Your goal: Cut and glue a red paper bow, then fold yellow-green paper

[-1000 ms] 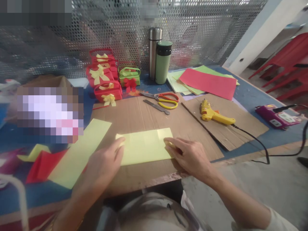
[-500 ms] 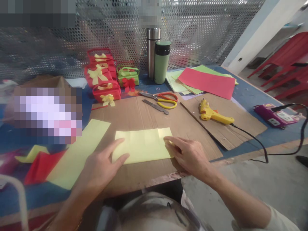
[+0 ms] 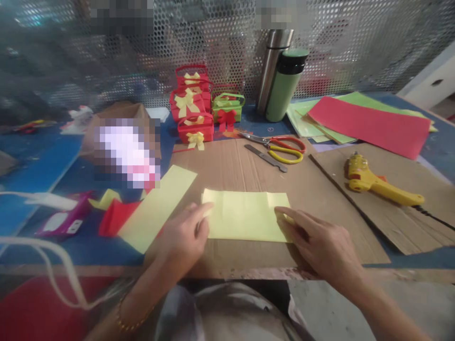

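Observation:
A creased pale yellow paper [image 3: 247,215] lies on the brown cardboard [image 3: 227,163]. Its left edge is pinched by my left hand [image 3: 186,237], thumb and fingers close together. At the right edge, my right hand [image 3: 320,239] grips the paper between thumb and fingers. A longer yellow strip [image 3: 159,206] lies just left of my left hand. Scissors with red and yellow handles [image 3: 286,149] and a grey metal blade [image 3: 266,158] rest behind the paper.
A yellow glue gun [image 3: 382,184] sits on cardboard at right. Red boxes with bows [image 3: 195,128], a green box [image 3: 227,111] and a green bottle [image 3: 286,87] stand behind. Red paper [image 3: 369,125] lies back right; a purple power strip [image 3: 67,218] lies left.
The view has swung left, so the table things appear farther right. My left thumb has drawn in toward its fingers at the paper's left edge. The paper stays between both hands.

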A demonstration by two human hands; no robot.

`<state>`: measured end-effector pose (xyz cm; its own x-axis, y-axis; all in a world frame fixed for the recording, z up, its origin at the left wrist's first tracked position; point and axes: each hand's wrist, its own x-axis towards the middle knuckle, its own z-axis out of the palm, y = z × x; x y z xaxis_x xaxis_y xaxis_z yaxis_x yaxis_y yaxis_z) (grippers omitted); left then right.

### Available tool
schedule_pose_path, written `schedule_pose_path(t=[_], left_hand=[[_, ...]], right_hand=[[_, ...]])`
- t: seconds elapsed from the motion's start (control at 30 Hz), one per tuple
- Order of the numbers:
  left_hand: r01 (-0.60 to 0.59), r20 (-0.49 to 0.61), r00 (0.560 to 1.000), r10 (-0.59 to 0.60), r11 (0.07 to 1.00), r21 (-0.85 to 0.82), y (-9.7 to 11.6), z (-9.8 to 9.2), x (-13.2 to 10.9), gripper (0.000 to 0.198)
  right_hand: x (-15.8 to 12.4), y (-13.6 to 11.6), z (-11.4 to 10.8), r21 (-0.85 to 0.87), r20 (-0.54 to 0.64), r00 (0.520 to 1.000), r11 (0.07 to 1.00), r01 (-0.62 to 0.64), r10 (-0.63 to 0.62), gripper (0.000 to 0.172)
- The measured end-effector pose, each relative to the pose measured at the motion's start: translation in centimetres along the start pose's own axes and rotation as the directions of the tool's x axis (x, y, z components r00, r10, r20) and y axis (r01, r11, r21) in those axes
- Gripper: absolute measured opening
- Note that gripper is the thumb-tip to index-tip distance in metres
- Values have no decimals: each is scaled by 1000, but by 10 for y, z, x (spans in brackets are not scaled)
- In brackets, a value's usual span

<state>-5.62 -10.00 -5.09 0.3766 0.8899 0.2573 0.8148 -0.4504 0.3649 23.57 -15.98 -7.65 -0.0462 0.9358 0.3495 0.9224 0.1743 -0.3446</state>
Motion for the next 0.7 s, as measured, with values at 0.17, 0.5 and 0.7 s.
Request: schedule_pose_path(t=[0.17,0.5,0.7], left_hand=[[16,-4,1000,-16,1000,-7,2,-2,0,42],[-74,-58,995,77,995,60,-2,9,0,38],[2,26,1000,-2,1000,-12,-1,6,3,34]], right_hand=[[-1,2,1,-30,5,1000,1000,8,-8,31],[-2,3,2,-90,-25,1000,996,13,-15,32],[-2,3,3,-116,-37,999,993,17,-22,32]])
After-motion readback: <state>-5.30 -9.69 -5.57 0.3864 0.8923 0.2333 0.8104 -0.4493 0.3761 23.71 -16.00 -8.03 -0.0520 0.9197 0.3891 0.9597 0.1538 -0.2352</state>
